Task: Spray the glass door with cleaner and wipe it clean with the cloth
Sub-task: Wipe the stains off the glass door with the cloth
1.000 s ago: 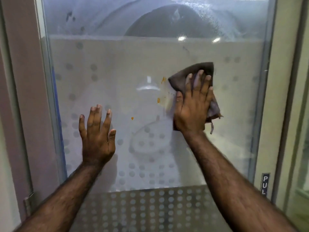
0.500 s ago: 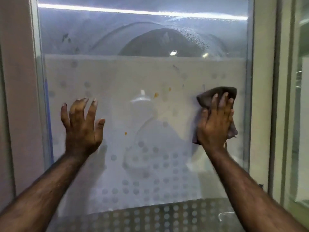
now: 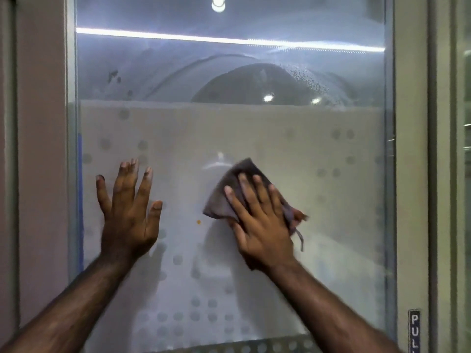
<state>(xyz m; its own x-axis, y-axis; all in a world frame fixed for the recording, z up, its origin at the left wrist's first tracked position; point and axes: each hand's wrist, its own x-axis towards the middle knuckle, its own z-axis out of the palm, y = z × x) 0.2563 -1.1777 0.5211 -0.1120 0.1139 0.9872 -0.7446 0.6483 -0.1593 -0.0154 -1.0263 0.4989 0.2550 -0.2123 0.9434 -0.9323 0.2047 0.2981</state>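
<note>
The glass door (image 3: pixel 318 154) fills the view, frosted with a dot pattern below and clear above. My right hand (image 3: pixel 257 220) presses a dark grey cloth (image 3: pixel 229 189) flat against the middle of the glass. My left hand (image 3: pixel 127 207) rests open on the glass to the left, fingers spread, holding nothing. A small orange spot (image 3: pixel 198 221) sits on the glass just left of the cloth. Droplets of spray (image 3: pixel 305 80) speckle the clear upper part. No spray bottle is in view.
A grey door frame (image 3: pixel 410 174) runs down the right side with a "PULL" label (image 3: pixel 414 329) near the bottom. A brownish wall (image 3: pixel 40 149) borders the door on the left. A smudge (image 3: pixel 113 75) marks the upper left glass.
My right hand has swept the cloth from the right edge of the glass back to the middle. The orange spots near the centre are gone except one. My left hand has stayed on the glass.
</note>
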